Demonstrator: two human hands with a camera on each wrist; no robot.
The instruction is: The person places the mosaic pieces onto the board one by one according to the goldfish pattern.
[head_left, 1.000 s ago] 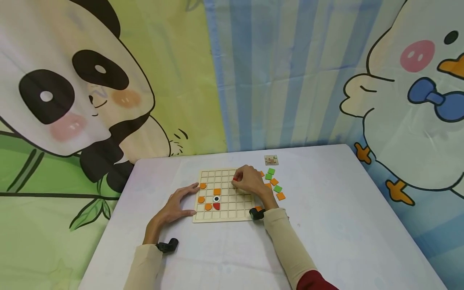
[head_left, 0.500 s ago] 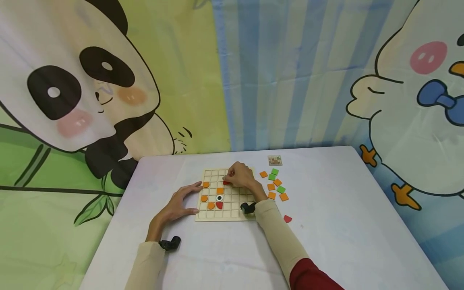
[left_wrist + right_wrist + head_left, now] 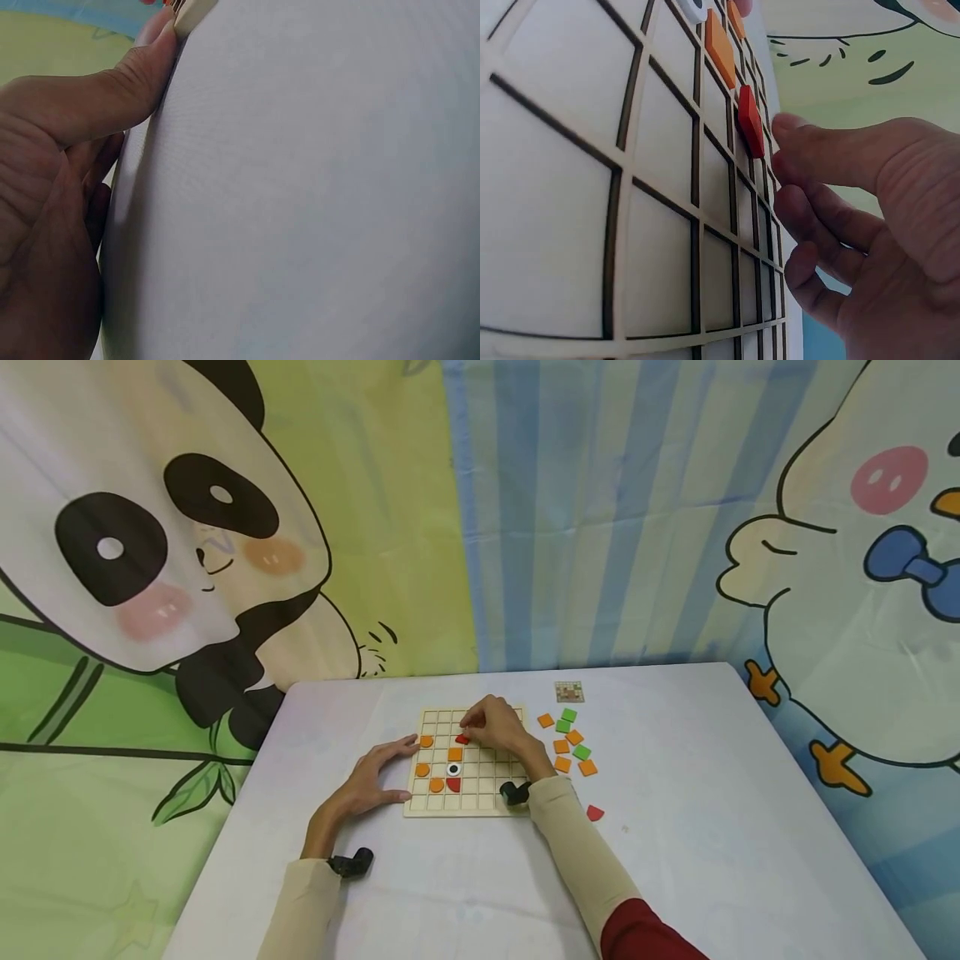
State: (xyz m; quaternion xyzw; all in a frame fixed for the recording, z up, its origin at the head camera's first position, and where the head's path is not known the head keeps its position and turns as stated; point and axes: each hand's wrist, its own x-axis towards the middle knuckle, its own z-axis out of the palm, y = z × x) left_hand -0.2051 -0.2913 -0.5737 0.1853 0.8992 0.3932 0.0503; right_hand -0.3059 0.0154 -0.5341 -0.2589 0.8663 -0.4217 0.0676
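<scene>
A square wooden grid board (image 3: 486,804) lies on the white table. My left hand (image 3: 365,787) is spread along its left side; in the left wrist view the thumb (image 3: 139,79) touches the board's edge. Over the upper middle of the grid, my right hand (image 3: 497,725) has its bent fingertips close against a red quarter-round tile (image 3: 751,124), which is tilted in the grid. The tile's faces show free of the fingers; contact is hard to tell. Nearby on the board sit an orange square tile (image 3: 455,754), a black-and-white ring piece (image 3: 453,769), another red tile (image 3: 453,785) and several orange discs (image 3: 423,770).
Right of the board lie several orange square tiles (image 3: 562,747) and green square tiles (image 3: 581,752). A loose red tile (image 3: 595,812) is nearer the front. Behind them lies a small patterned card (image 3: 569,692). Printed curtains rise behind the table (image 3: 675,860).
My right hand has moved left across the board, and the red tile by its fingertips has shifted left with it, now showing more. My left hand keeps its place at the board.
</scene>
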